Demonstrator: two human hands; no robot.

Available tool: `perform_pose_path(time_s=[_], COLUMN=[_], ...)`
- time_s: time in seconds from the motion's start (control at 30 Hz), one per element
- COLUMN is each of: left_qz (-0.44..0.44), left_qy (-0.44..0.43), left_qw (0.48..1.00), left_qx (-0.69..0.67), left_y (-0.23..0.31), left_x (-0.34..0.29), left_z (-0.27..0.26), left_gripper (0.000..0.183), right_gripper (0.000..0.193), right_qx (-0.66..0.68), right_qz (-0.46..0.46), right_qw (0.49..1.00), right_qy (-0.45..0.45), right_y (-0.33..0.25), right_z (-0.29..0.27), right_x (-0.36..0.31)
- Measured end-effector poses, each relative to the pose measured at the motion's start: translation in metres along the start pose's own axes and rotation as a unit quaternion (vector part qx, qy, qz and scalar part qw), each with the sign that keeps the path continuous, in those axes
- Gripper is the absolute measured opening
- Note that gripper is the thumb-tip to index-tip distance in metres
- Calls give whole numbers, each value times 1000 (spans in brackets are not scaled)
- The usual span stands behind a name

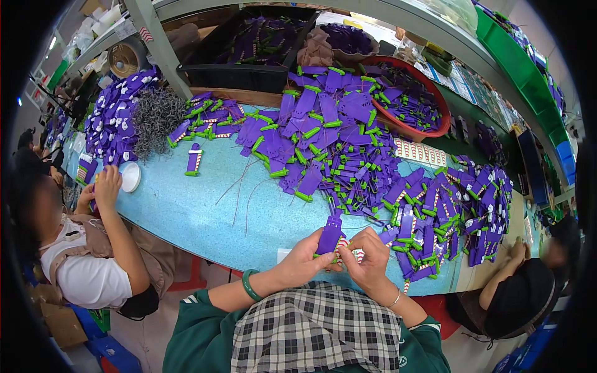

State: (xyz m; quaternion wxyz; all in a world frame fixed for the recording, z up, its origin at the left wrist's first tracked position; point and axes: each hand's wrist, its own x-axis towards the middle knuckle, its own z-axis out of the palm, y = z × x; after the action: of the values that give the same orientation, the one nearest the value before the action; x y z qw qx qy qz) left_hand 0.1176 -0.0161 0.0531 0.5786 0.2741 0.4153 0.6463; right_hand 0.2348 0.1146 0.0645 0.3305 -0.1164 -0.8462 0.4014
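Both hands at work on a purple piece (329,235) above the near edge of a blue surface (186,214)

The left hand (303,256) grips the flat purple piece, holding it up in front of the checked apron (317,329). The right hand (368,253) is close beside it, thumb and fingers closed in a pinch on a red-and-white striped strip (359,255) at the piece's lower right side. A green bangle (250,286) circles the left wrist.

Just beyond the hands spreads a large heap of purple pieces with green ends (323,124), running to the right along the surface. A red bowl (443,129) holding more of them stands behind the heap, and a sheet of striped stickers (420,152) lies just in front of the bowl. Farther back, a black crate (233,79) holds still more. One lone piece (194,160) lies apart on the left, near a gray tangle (158,118). At the far left, a co-worker (90,270) sits with raised hands beside a white round dish (130,178).
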Motion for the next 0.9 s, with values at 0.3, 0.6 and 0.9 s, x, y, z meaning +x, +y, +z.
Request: perform_pose_path(time_s=[0.3, 0.6, 0.9], left_qz=[-86, -193, 492], left_qy=[-46, -286, 44], left_qw=[977, 879, 637], left_qx=[-190, -329, 591], left_y=[-1, -16, 40], left_x=[5, 16, 10], left_z=[5, -5, -11], left_gripper=[36, 39, 28], right_gripper=[44, 27, 24], right_qx=[194, 366, 496], right_qz=[178, 220, 333], right_qw=[956, 888, 790], right_qy=[-128, -172, -137], right_y=[-4, 5, 7], right_z=[2, -3, -15], right_x=[8, 5, 9])
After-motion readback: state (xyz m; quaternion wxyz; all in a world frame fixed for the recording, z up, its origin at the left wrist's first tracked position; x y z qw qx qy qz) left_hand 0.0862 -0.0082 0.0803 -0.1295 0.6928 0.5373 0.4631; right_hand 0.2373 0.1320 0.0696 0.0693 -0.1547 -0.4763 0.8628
